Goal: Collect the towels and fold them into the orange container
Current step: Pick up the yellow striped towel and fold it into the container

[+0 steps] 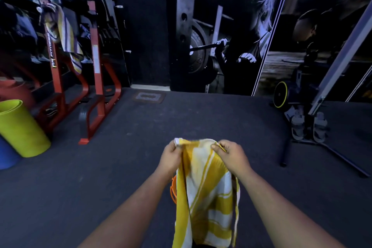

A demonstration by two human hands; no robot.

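A yellow and white striped towel (207,191) hangs in front of me, held up by its top edge. My left hand (171,156) pinches the top left corner and my right hand (231,156) pinches the top right part. Behind the towel's left edge a sliver of the orange container (173,188) shows on the floor; the rest of it is hidden. A second towel (67,36), yellow, white and purple striped, is draped over the red weight rack at the far left.
The red weight rack (96,78) stands at the left on the dark gym floor. A rolled green mat (21,129) and a blue roll (7,156) lie at the left edge. A rowing machine (308,125) stands at the right. A small doormat (149,97) lies by the far wall.
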